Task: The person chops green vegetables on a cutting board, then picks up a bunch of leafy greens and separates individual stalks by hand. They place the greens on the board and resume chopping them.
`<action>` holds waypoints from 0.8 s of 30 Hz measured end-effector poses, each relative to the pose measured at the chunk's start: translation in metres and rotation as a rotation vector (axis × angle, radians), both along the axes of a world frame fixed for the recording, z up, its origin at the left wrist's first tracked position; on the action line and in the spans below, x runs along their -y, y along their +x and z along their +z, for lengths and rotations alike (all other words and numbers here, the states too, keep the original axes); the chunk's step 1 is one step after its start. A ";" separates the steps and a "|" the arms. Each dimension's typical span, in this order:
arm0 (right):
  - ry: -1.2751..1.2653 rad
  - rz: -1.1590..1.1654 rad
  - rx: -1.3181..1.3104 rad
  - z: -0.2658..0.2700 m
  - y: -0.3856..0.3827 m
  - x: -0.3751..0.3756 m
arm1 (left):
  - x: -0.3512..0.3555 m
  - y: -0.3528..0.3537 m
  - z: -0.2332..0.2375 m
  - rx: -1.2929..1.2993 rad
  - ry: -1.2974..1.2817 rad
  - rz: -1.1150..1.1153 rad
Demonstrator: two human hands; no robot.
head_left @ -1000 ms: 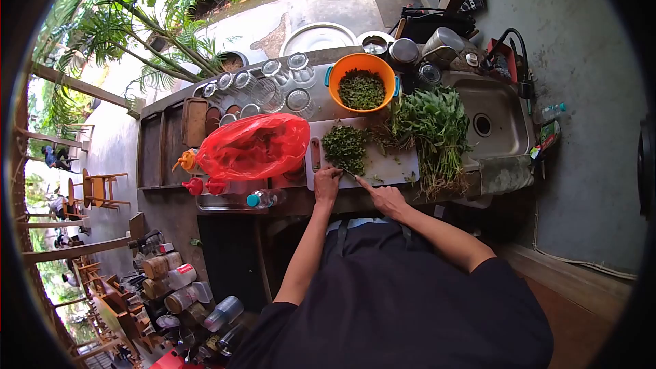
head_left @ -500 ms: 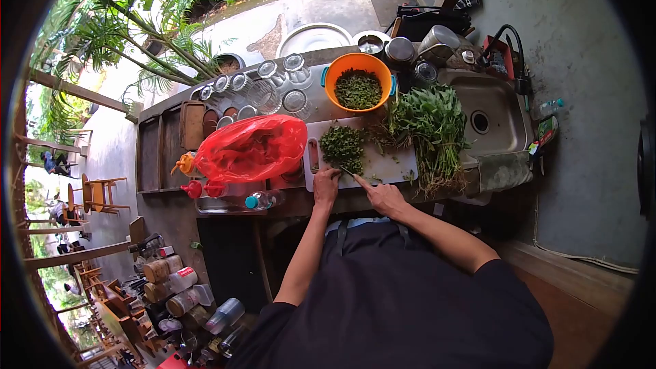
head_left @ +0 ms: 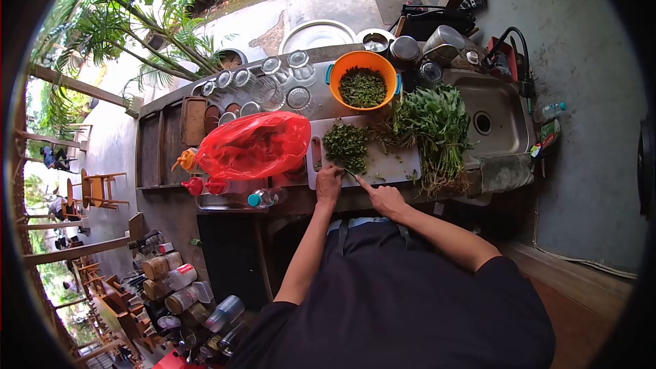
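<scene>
Chopped greens, left grip curled beside them, right grip around knife

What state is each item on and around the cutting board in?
White rectangular cutting board: lying flat, partly covered
Small-leaved dark-green pile: loosely heaped
Long-stemmed leafy green bunch: roots attached
Round orange bowl with blue handles: uncovered, partly filled
Red plastic bag: crumpled
Clear teal-topped bottle: capped

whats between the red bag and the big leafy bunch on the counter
In the head view, a white cutting board lies between the red bag and the leafy bunch, bearing a pile of chopped greens and some loose scraps.
</scene>
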State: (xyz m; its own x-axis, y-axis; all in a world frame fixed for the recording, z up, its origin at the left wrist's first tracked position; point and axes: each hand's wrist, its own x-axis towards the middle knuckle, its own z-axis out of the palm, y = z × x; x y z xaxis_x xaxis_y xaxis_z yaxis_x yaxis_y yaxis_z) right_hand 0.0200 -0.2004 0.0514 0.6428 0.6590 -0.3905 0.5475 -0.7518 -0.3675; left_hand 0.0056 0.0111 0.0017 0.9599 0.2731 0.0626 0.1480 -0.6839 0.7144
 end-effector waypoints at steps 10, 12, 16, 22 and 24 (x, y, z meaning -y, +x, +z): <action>0.068 -0.030 0.093 -0.016 0.001 -0.012 | 0.002 -0.002 0.004 0.051 -0.065 0.053; 0.060 -0.019 0.097 -0.019 0.001 -0.008 | 0.003 -0.003 0.003 0.082 -0.061 0.060; 0.050 0.022 0.082 -0.018 -0.001 0.011 | 0.002 -0.005 0.000 0.062 -0.087 0.091; 0.061 -0.013 0.079 -0.004 0.003 0.011 | 0.003 -0.005 0.002 0.080 0.006 0.023; 0.067 -0.038 0.091 -0.003 0.007 0.011 | 0.005 -0.004 0.004 0.088 0.011 0.004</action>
State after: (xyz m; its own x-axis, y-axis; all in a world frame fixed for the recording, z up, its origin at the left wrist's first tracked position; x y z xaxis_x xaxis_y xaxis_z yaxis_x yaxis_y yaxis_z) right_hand 0.0270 -0.2116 0.0487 0.6990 0.6558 -0.2852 0.5523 -0.7483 -0.3674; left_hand 0.0014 0.0056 0.0062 0.9494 0.2762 0.1498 0.0878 -0.6911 0.7174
